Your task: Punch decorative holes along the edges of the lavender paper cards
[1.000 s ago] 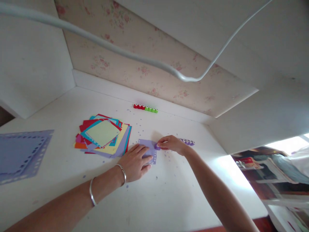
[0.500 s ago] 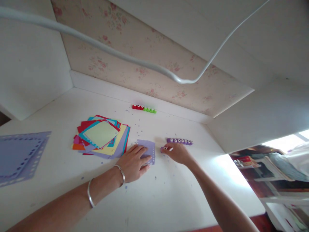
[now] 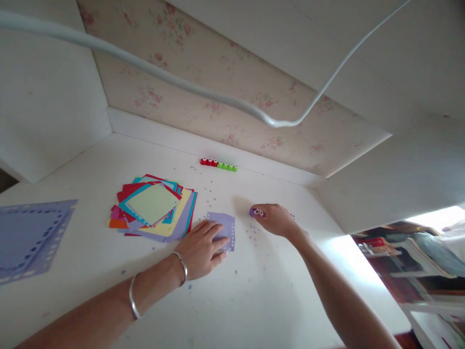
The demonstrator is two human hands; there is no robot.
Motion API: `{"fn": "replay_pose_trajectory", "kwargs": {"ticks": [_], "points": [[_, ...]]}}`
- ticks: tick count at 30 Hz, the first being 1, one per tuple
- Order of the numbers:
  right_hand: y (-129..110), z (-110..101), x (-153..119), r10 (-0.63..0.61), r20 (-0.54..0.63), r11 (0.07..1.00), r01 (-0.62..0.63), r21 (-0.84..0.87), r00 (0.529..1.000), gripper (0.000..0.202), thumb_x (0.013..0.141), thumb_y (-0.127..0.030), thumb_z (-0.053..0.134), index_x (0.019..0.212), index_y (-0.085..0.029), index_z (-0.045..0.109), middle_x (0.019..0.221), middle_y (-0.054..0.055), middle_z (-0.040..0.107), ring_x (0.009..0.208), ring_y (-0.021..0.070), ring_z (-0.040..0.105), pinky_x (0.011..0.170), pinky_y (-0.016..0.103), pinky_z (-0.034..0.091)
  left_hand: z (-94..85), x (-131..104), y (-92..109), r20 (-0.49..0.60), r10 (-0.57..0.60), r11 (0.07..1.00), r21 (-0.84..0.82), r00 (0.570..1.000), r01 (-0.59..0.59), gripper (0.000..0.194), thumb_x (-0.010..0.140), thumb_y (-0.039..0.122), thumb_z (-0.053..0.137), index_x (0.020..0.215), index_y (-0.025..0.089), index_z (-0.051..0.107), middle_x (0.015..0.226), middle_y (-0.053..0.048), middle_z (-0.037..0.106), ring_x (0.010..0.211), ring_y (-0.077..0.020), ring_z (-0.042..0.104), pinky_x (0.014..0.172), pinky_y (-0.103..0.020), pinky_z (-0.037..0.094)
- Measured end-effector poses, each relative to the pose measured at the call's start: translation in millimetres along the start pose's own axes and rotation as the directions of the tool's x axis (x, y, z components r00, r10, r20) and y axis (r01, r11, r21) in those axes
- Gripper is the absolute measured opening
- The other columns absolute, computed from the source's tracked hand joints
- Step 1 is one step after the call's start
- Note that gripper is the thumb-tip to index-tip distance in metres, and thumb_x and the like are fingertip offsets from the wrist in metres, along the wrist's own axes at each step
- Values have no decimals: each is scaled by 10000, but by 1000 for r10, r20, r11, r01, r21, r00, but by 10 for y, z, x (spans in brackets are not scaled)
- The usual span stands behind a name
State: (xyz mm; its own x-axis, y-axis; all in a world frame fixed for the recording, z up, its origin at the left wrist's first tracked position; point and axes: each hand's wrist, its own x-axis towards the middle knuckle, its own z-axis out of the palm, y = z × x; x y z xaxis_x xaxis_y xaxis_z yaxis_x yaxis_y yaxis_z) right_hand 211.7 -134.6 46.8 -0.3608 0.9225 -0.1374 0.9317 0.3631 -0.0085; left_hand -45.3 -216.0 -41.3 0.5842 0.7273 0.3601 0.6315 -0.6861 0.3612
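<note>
My left hand (image 3: 205, 245) lies flat on a small lilac paper (image 3: 225, 225), pressing it to the white table with fingers spread. A line of punched holes runs along the paper's right edge. My right hand (image 3: 276, 219) is curled over the row of small purple craft punches, its fingers closed at the row's left end around a purple craft punch (image 3: 257, 212). Most of the row is hidden under this hand. Tiny lilac cut-outs (image 3: 253, 231) are scattered on the table between the paper and my right hand.
A stack of coloured paper sheets (image 3: 152, 203) lies left of centre. Larger lilac sheets with punched borders (image 3: 32, 237) are at the far left. A row of red and green punches (image 3: 218, 164) stands near the back wall. A white cable (image 3: 174, 82) crosses above.
My right hand has moved up and right, away from the paper's edge to the purple punch row, uncovering lilac cut-outs. My left hand stays on the paper.
</note>
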Motion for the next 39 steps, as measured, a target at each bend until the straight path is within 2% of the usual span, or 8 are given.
{"fn": "replay_pose_trajectory", "kwargs": {"ticks": [6,11,16,19,22,29,33,39], "points": [[57,70,181,-116,53,977,124,-174,992,318,788,-193,524,1045,-268,696,855,80,680,943,238,588,787,315,392,-3,2,13,22,-24,1000,3,999,24,346,900,405,511,1202,272,613,1313,-69,516,1231,-262,432,1102,-485,259],[72,107,169,-114,56,974,123,-193,992,374,780,-176,531,1117,-259,673,880,89,680,984,247,581,841,340,384,-11,-1,12,41,-26,1000,-6,999,26,346,909,411,494,1203,268,606,1322,-74,505,1238,-264,423,1100,-490,259],[135,0,247,-172,-7,985,172,-15,985,619,798,-334,606,1391,-250,449,1227,108,613,1168,265,517,956,365,388,-18,3,14,32,-36,999,-26,999,37,342,909,421,497,1193,269,611,1319,-68,506,1242,-262,419,1105,-481,253],[164,-43,530,-148,-84,986,153,58,985,598,870,-412,534,1424,-234,396,1338,98,552,1222,256,496,1009,371,381,-18,7,13,21,-35,999,-37,999,36,337,905,423,508,1184,269,617,1310,-66,512,1239,-261,421,1103,-481,256],[154,-31,981,-88,-102,995,91,26,991,492,931,-313,418,1407,-186,416,1357,93,542,1216,228,520,1036,355,380,-18,6,11,8,-30,999,-40,1000,30,333,902,417,516,1178,263,622,1300,-70,516,1231,-258,426,1097,-478,266],[160,82,1898,-90,-62,996,90,-2,994,651,836,-73,462,1467,-106,308,1521,108,312,1390,224,295,1100,301,300,-15,-1,-10,30,-43,998,-49,999,44,357,908,438,500,1200,267,614,1320,-69,506,1241,-256,416,1103,-477,261],[226,133,2076,-37,-39,999,36,-16,999,611,837,-62,462,1439,-114,371,1443,141,435,1300,238,434,1059,303,341,-11,0,-25,40,-46,997,-53,998,48,368,914,436,484,1219,268,603,1341,-75,492,1242,-258,417,1098,-482,273],[259,123,2011,18,-50,1000,-19,-6,999,341,851,-176,550,1184,-169,621,1184,132,628,1082,258,586,928,336,422,19,1,-39,36,-40,998,-55,999,42,373,909,434,493,1224,262,595,1344,-83,488,1242,-268,418,1089,-501,284]]}}
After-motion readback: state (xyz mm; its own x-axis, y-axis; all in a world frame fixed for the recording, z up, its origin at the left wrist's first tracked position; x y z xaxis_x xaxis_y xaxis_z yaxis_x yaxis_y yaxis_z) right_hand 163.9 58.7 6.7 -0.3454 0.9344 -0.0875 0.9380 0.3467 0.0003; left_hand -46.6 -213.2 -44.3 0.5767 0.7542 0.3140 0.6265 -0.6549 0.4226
